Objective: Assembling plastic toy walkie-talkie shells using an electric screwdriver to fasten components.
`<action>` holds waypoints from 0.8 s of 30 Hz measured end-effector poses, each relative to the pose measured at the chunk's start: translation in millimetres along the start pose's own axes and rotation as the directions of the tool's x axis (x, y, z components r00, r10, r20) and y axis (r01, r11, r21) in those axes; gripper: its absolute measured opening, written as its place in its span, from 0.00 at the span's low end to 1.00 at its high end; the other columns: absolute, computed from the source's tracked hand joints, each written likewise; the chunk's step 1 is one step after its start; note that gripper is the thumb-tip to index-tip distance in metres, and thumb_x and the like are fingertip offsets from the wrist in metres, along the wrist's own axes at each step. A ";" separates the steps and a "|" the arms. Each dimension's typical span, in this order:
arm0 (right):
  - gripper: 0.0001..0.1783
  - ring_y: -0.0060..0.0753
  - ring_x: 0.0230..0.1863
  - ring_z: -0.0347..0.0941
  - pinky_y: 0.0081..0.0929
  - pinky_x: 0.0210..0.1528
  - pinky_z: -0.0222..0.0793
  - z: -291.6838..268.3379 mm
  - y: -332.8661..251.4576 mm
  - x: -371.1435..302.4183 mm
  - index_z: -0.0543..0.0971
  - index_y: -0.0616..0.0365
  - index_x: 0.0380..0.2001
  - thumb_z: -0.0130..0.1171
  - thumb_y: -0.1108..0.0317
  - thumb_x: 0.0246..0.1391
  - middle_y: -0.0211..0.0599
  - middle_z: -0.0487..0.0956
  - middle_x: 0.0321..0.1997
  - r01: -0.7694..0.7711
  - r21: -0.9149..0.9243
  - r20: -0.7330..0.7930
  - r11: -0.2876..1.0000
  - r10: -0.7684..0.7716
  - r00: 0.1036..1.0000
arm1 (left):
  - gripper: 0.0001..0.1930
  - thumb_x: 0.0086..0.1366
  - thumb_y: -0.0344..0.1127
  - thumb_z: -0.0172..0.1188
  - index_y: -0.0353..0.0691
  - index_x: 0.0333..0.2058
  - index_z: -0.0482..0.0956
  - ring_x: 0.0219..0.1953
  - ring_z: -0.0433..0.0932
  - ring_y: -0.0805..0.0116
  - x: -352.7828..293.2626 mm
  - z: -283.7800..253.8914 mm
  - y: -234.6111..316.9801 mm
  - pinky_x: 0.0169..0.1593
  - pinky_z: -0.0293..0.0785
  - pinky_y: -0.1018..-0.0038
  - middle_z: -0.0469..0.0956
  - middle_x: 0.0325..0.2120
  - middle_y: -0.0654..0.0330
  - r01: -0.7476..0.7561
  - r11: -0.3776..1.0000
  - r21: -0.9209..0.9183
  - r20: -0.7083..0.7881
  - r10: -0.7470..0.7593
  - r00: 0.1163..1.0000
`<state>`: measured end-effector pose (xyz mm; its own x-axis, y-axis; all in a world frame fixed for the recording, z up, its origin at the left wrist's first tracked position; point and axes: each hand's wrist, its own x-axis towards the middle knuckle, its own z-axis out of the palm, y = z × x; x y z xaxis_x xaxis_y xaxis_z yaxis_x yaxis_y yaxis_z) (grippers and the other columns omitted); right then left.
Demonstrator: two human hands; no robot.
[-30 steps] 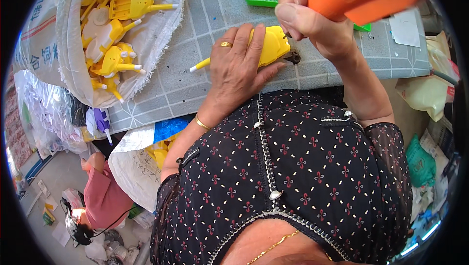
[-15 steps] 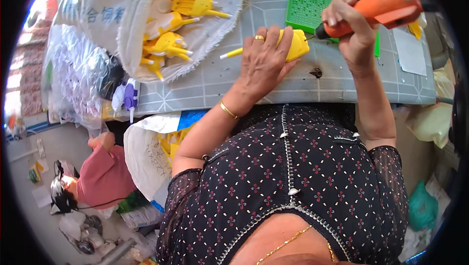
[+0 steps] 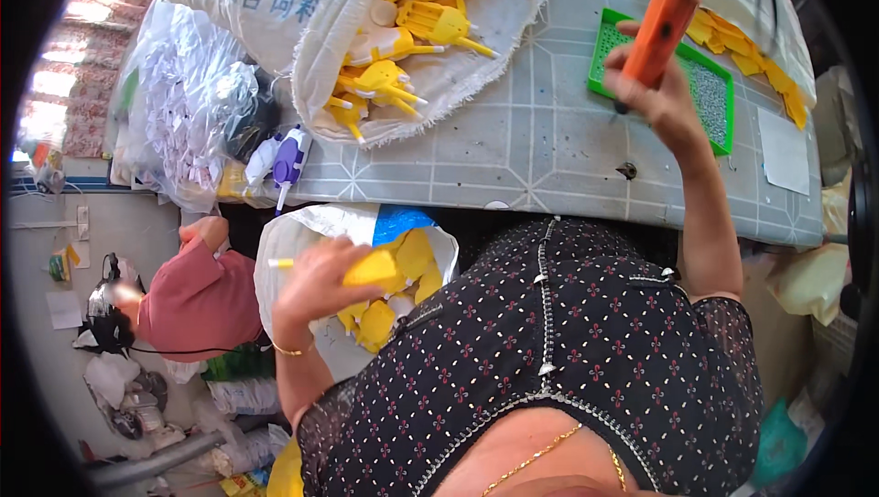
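Note:
My left hand [image 3: 319,288], slightly blurred, is over the open white sack beside my lap. Its fingers close on a yellow plastic housing [image 3: 374,270], whose thin white-tipped stem pokes out to the left. Beneath it, more yellow pieces [image 3: 417,259] lie in the white sack [image 3: 279,239]. My right hand [image 3: 661,103] grips an orange electric screwdriver [image 3: 661,32], its cord leading up and its dark tip pointing down. The screwdriver is over the near left part of a green tray [image 3: 730,122]. Small grey metal bits [image 3: 708,94] fill the tray's right part.
A large woven sack [image 3: 316,58] holding yellow housings lies open on the grey table [image 3: 513,145]. Left of it are a clear plastic bag [image 3: 197,85] and a purple-white glue gun [image 3: 289,163]. Yellow pieces [image 3: 746,53] lie far right. Another person [image 3: 197,314] sits at left.
My left hand has carried the yellow housing from the table left and down to the sack by my lap. My right hand has turned the screwdriver from sideways to tip-down. The view has shifted.

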<state>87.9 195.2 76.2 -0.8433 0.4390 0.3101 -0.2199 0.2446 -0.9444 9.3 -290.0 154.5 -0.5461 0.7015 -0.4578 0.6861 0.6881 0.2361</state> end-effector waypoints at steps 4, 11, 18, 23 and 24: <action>0.15 0.43 0.38 0.80 0.37 0.45 0.73 17.0 -0.2 -14.6 0.80 0.60 0.42 0.63 0.62 0.56 0.40 0.82 0.34 0.103 -0.672 0.332 0.733 0.174 0.927 | 0.35 0.53 0.51 0.74 0.37 0.56 0.79 0.52 0.78 0.45 -31.3 88.6 -27.0 0.54 0.73 0.55 0.79 0.49 0.46 0.237 0.925 -0.295 -0.094 -0.275 0.957; 0.10 0.55 0.42 0.80 0.49 0.42 0.76 154.5 42.5 56.1 0.82 0.59 0.36 0.54 0.68 0.58 0.50 0.82 0.37 0.348 -0.744 0.410 0.571 -0.021 0.912 | 0.37 0.56 0.51 0.72 0.39 0.61 0.73 0.57 0.75 0.43 9.7 135.9 -40.6 0.58 0.69 0.49 0.79 0.53 0.43 0.141 0.958 0.250 -0.328 -0.053 0.943; 0.12 0.58 0.47 0.81 0.49 0.48 0.77 169.7 82.1 113.6 0.85 0.56 0.38 0.56 0.70 0.51 0.52 0.83 0.39 0.295 -0.797 0.399 0.526 0.094 0.912 | 0.12 0.67 0.39 0.66 0.35 0.37 0.86 0.24 0.78 0.74 35.2 8.7 5.8 0.30 0.73 0.77 0.84 0.26 0.58 0.036 0.798 -0.602 -0.107 -0.126 0.986; 0.06 0.56 0.40 0.78 0.48 0.42 0.75 114.5 44.9 74.7 0.78 0.58 0.32 0.60 0.66 0.57 0.45 0.79 0.38 0.583 -0.287 0.638 0.760 -0.302 0.708 | 0.38 0.75 0.66 0.39 0.33 0.57 0.75 0.31 0.84 0.56 114.2 -1.5 -19.2 0.32 0.80 0.70 0.83 0.42 0.41 -0.106 -0.238 -0.965 -0.096 -0.052 0.994; 0.06 0.55 0.39 0.78 0.46 0.41 0.76 102.9 26.5 57.1 0.78 0.57 0.33 0.61 0.67 0.56 0.45 0.79 0.38 0.630 -0.277 0.665 0.725 -0.329 0.671 | 0.43 0.74 0.71 0.35 0.33 0.62 0.71 0.32 0.84 0.50 128.3 -0.3 -13.4 0.33 0.82 0.67 0.81 0.48 0.37 -0.024 -0.420 -0.907 -0.038 0.026 0.999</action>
<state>-16.5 137.8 57.6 -0.8195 -0.3606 0.4454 -0.5548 0.6940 -0.4589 -70.1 -209.2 92.8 -0.5459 0.7260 -0.4183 -0.7112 -0.1376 0.6894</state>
